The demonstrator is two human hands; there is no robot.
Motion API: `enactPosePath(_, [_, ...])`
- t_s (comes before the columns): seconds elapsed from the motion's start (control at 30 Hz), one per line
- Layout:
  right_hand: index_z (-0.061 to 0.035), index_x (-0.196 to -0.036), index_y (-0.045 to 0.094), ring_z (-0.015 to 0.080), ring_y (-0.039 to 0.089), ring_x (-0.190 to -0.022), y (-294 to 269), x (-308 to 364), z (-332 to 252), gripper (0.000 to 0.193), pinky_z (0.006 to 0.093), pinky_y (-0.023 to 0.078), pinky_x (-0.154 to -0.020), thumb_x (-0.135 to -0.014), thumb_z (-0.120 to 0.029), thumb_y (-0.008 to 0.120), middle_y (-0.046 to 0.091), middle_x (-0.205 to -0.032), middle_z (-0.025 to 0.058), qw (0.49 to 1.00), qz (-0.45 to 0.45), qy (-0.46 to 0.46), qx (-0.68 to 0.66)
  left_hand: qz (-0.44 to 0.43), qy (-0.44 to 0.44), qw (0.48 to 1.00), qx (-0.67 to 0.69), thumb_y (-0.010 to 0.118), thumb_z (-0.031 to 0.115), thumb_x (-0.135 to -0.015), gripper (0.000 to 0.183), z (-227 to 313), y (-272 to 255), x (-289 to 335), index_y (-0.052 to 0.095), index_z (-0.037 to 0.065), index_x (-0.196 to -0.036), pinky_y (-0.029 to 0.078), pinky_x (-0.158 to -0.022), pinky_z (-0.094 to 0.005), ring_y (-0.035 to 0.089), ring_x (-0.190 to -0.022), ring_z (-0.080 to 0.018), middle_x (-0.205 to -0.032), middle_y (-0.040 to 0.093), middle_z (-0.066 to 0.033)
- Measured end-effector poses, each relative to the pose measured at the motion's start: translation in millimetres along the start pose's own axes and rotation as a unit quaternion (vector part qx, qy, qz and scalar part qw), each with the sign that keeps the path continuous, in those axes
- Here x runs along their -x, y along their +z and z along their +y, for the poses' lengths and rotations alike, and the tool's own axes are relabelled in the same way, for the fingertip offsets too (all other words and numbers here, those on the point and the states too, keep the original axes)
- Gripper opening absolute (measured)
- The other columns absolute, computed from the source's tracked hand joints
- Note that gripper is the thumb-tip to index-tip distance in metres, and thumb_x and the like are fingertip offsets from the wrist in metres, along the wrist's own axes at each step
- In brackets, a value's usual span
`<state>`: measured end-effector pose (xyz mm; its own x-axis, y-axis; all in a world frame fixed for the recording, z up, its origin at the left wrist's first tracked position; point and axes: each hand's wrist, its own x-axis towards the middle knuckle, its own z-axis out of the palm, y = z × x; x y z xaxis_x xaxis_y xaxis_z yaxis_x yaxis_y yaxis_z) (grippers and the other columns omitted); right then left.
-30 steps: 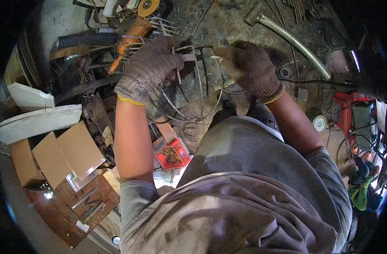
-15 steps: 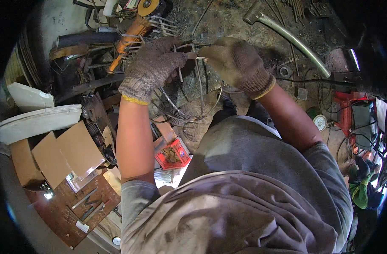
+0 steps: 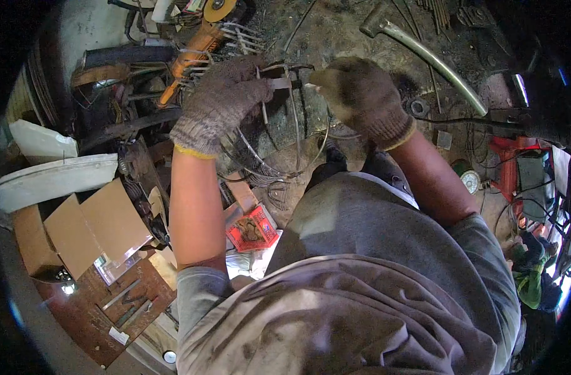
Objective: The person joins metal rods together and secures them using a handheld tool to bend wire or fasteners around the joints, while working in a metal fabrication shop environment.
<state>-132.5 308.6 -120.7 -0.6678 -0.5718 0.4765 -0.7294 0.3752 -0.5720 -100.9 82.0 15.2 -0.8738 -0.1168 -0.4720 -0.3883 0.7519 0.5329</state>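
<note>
My left hand, in a knitted work glove with a yellow cuff, is closed round thin bent metal rods. A short flat pale strip sticks out from its fingertips, against one of the rods. My right hand, gloved the same way, is pinched closed, with a small pale piece showing at its fingertips. A gap lies between the two hands. Curved wire loops hang below my left hand. What is inside the left palm is hidden.
A hammer lies on the dirty work surface beyond my right hand. An orange angle grinder and metal tines lie beyond my left. Cardboard, a red box and a red metal stand are lower down. Another person is at far right.
My right hand has moved to the right, away from the left, with the small pale piece at its fingertips. My left hand keeps its hold on the rods, nearly still.
</note>
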Motion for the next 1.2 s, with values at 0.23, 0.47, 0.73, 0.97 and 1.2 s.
enactPosePath(0.23, [-0.0198,-0.113,0.074,0.0340,0.069,-0.092,0,12,-4,0.027,0.0459,0.056,-0.080,-0.089,-0.023,0.065,0.070,-0.097,0.0130,0.993,-0.059,0.085,-0.049,0.020,0.044,0.994,-0.100,0.073,0.018,-0.084,0.057,-2,3,14,0.061,0.003,-0.137,0.055,-0.075,-0.0290,0.066,-0.081,-0.0128,-0.098,0.071,-0.0078])
enactPosePath(0.47, [-0.0206,-0.116,0.073,0.0337,0.069,-0.092,4,15,-6,0.029,0.0461,0.056,-0.081,-0.088,-0.022,0.065,0.070,-0.099,0.0131,0.998,-0.006,0.014,-0.061,0.008,-0.018,0.999,-0.046,0.070,0.017,-0.085,0.058,7,9,14,0.059,0.003,-0.140,0.054,-0.065,-0.0279,0.065,-0.073,-0.0126,-0.089,0.070,-0.0061])
enactPosePath(0.73, [-0.0253,-0.120,0.072,0.0310,0.071,-0.086,-5,-2,-22,0.029,0.0442,0.058,-0.075,-0.092,-0.024,0.063,0.070,-0.094,0.0100,0.996,-0.026,-0.021,-0.078,-0.004,-0.015,1.000,-0.027,0.075,0.029,-0.080,0.069,5,9,11,0.057,0.006,-0.142,0.056,-0.087,-0.0374,0.073,-0.100,-0.0266,-0.110,0.073,-0.0168])
enactPosePath(0.97, [-0.0248,-0.118,0.072,0.0306,0.071,-0.088,-6,-11,-29,0.030,0.0446,0.058,-0.075,-0.090,-0.022,0.063,0.070,-0.096,0.0082,0.992,-0.119,0.022,-0.037,0.009,0.003,0.993,-0.114,0.075,0.024,-0.086,0.064,0,9,7,0.056,0.002,-0.142,0.052,-0.065,-0.0279,0.065,-0.076,-0.0118,-0.087,0.070,-0.0056])
enactPosePath(1.2, [-0.0223,-0.113,0.073,0.0307,0.071,-0.089,-9,7,-8,0.028,0.0441,0.057,-0.079,-0.087,-0.020,0.064,0.070,-0.101,0.0116,0.998,-0.070,0.004,0.001,-0.007,0.006,0.999,-0.044,0.073,0.017,-0.081,0.066,7,4,16,0.056,0.003,-0.143,0.053,-0.064,-0.0273,0.065,-0.072,-0.0122,-0.088,0.070,-0.0066])
